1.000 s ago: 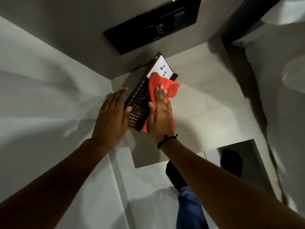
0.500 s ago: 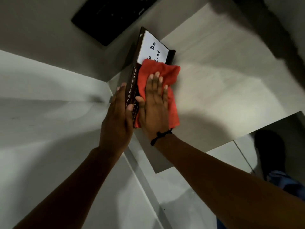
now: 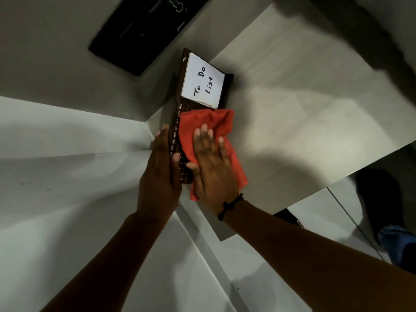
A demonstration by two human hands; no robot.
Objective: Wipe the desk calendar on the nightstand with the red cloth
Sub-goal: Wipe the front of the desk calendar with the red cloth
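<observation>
A dark brown desk calendar (image 3: 203,83) with a white "To Do List" pad and a strip of month names lies at the far left corner of the pale nightstand (image 3: 292,113). My right hand (image 3: 212,164) presses the red cloth (image 3: 207,124) flat on the calendar's lower half, fingers spread, a black band on the wrist. My left hand (image 3: 161,172) rests flat against the calendar's left edge, thumb touching its top. The cloth and my hands hide the calendar's near end.
A black wall panel (image 3: 144,30) sits on the wall behind the nightstand. White bedding (image 3: 67,176) fills the left side. A dark shoe and blue trouser leg (image 3: 391,239) show on the floor at the lower right.
My right hand has slid the red cloth down the calendar toward me, uncovering the whole white pad. The left hand stays on the calendar's left edge. The view has shifted.
</observation>
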